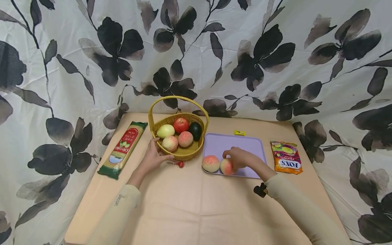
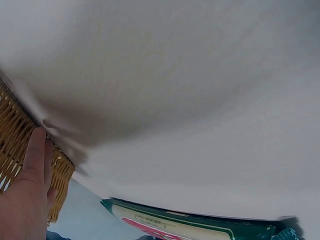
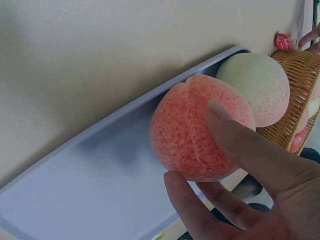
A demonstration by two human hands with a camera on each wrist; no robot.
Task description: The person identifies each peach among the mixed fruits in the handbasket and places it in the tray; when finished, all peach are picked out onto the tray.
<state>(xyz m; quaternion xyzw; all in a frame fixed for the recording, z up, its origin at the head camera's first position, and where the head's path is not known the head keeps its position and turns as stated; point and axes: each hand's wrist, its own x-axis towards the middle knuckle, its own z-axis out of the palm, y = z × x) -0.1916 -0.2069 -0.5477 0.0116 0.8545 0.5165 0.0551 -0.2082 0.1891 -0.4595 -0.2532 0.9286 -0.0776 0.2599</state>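
Peaches sit at the front edge of the lilac tray (image 1: 245, 144): the right hand (image 1: 240, 158) rests on one peach (image 1: 227, 166), and a second peach (image 1: 210, 163) lies just beside it to the left. Only the right wrist view shows how that hand meets the fruit: the fingers (image 3: 240, 145) are spread and laid against the held peach (image 3: 197, 127), thumb below and a finger across its top, with the paler second peach (image 3: 257, 92) touching it behind, both inside the tray's (image 3: 90, 195) rim. That view also catches the edge of the wicker basket (image 3: 295, 95) just past the fruit.

From the head view alone comes the wider layout: the left hand (image 1: 153, 156) grips the near rim of the yellow basket (image 1: 183, 153), which holds five fruits, among them a red apple (image 1: 181, 125) and a dark avocado (image 1: 195, 130). A pasta packet (image 1: 123, 149) lies left of the basket, a Fox's candy bag (image 1: 286, 157) right of the tray, a small yellow wrapper (image 1: 239, 132) behind the tray, and a small red thing (image 1: 180, 164) on the table (image 1: 190, 204) by the basket's foot.

The left wrist view shows the thumb (image 2: 36, 150) pressed against the basket's weave (image 2: 15, 135), the pasta packet's end (image 2: 200, 225) low in the frame, and mostly blurred white cloth; the other fingers are out of sight there.
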